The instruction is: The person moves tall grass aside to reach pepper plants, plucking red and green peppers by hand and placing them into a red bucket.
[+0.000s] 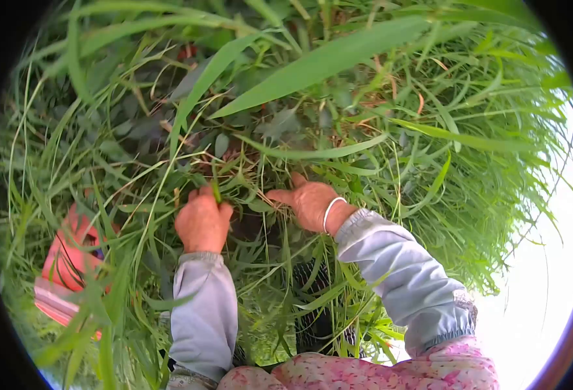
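Among tall green grass [481,162], my left hand [203,221] is closed around some grass stems at the centre left, its fingertips partly hidden by blades. My right hand [309,203], with a white bangle [329,214] on the wrist, reaches into the stems from the right. Its index finger and thumb are apart, and the other fingers are partly hidden. Thin dry stems [260,188] lie between the two hands. Both forearms wear pale grey sleeves [203,312].
A pink-red container [69,260] with a pale rim stands in the grass at the left. Broad blades [325,62] hang across the top of the view. Dark netted material [314,305] shows below my hands. Patterned pink cloth [377,376] lies along the bottom edge.
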Motion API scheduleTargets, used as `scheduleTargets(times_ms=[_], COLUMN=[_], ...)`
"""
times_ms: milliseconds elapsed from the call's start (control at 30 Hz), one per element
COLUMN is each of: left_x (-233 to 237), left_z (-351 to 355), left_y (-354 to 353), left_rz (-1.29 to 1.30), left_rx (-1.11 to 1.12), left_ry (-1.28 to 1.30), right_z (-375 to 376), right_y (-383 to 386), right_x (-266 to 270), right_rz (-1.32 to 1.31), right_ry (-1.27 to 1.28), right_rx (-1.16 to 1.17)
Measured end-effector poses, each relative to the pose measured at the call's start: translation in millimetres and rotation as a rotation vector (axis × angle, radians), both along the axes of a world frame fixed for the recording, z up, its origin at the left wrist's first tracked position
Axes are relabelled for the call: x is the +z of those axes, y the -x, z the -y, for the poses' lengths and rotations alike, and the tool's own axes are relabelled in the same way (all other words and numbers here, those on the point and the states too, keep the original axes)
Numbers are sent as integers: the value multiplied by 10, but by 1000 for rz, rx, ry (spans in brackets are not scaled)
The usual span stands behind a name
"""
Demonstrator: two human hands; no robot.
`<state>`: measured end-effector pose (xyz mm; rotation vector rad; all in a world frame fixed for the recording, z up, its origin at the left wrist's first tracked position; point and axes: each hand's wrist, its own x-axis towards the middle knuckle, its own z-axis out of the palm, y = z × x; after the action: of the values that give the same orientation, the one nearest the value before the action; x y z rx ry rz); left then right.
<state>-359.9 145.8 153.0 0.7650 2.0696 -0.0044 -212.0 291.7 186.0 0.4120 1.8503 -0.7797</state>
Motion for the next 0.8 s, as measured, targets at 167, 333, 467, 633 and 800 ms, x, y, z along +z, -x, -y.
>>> scheduleTargets(times_ms=[167, 333, 467, 633, 800], left_x=[-35, 68, 72, 89, 61], left_z=[45, -108, -30, 25, 74], left_y=[-28, -124, -170, -202, -235], left_rz=[-74, -46, -55, -26, -15], left_rx=[-75, -137, -154, -171, -183], left_ry=[-3, 82, 12, 3, -1], right_z=[-569, -454, -510, -402, -226], right_y=[123, 132, 118, 223, -59], right_x=[-164, -1170, -1525, -1568, -1873], right_rz=[-303, -269, -172, -137, -346], right_ry=[-231, -378, -311, -463, -565], right_rx=[-368, -103, -128, -25, -42])
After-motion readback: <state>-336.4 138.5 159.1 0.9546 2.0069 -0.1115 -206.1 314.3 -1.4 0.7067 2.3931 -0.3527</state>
